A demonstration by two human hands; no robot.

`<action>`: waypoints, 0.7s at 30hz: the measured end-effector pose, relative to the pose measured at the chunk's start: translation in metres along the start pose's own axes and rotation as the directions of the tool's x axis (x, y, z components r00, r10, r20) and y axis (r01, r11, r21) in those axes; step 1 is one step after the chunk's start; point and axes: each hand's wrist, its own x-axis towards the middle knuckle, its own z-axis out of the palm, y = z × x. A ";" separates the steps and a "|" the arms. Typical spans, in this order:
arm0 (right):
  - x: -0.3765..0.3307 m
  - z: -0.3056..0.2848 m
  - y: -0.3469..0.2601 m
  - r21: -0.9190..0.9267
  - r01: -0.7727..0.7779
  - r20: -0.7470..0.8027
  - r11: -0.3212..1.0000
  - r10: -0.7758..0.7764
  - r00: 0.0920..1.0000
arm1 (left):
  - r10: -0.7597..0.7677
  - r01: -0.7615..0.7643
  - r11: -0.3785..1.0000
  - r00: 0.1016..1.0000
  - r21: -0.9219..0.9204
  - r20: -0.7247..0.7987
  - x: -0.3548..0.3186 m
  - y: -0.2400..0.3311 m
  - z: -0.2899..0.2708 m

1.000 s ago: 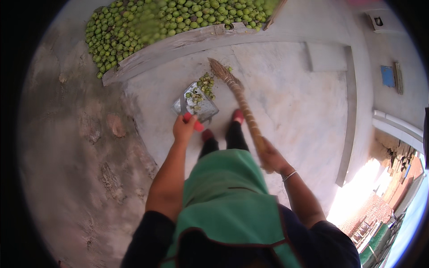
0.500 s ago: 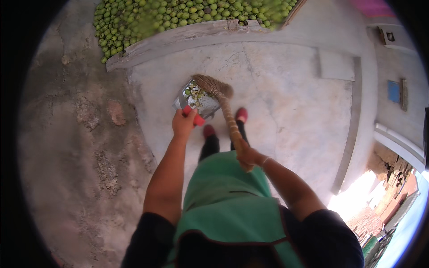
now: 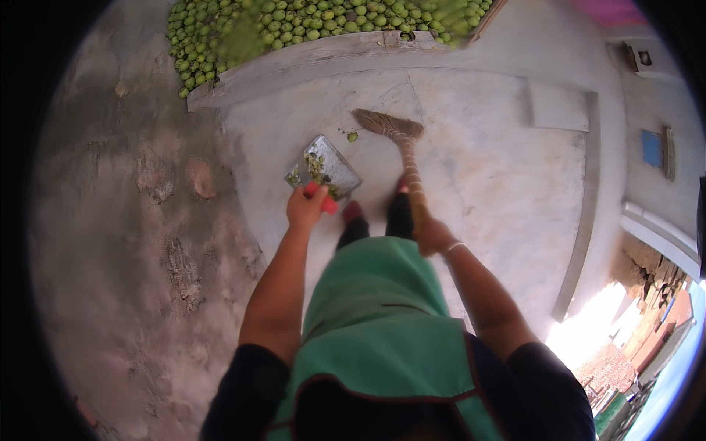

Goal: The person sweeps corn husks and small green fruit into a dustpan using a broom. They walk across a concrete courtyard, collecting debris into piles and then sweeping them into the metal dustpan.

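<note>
My left hand (image 3: 305, 206) is closed around the red handle (image 3: 329, 205) of a metal dustpan (image 3: 340, 163). Green and pale scraps (image 3: 315, 166) lie in the pan. In my right hand (image 3: 434, 237) is the bound handle of a straw broom (image 3: 412, 169), its bristles (image 3: 386, 122) fanned out past the dustpan to its upper right. Between the pan and the bristles, a small green fruit or piece of one (image 3: 352, 137) lies on the concrete with a few crumbs. The bristles are apart from the dustpan.
Many round green fruits (image 3: 316, 22) are heaped at the far side behind a low board (image 3: 316, 57). Rough, stained ground (image 3: 132, 220) lies to the left of the smooth concrete floor (image 3: 500, 184). A wall with a blue patch (image 3: 651, 148) rises at right. My shoes (image 3: 353, 211) are just below the pan.
The broom has swung away from the dustpan, up and to the right, with my right hand shifting right. A green piece now shows on the floor beside the pan.
</note>
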 end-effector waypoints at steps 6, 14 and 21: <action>-0.057 0.041 -0.022 0.293 0.076 0.043 0.953 -0.092 0.995 | -0.002 0.002 1.000 1.000 -0.017 -0.002 0.000 0.001 -0.007; -0.065 0.027 0.044 0.526 0.159 -0.080 0.836 -0.137 0.987 | -0.028 0.030 0.999 0.999 -0.034 0.047 -0.014 -0.036 -0.040; -0.035 0.053 -0.031 0.250 0.003 0.030 0.968 -0.011 0.999 | -0.113 0.113 0.992 0.994 -0.064 0.003 -0.020 -0.009 -0.045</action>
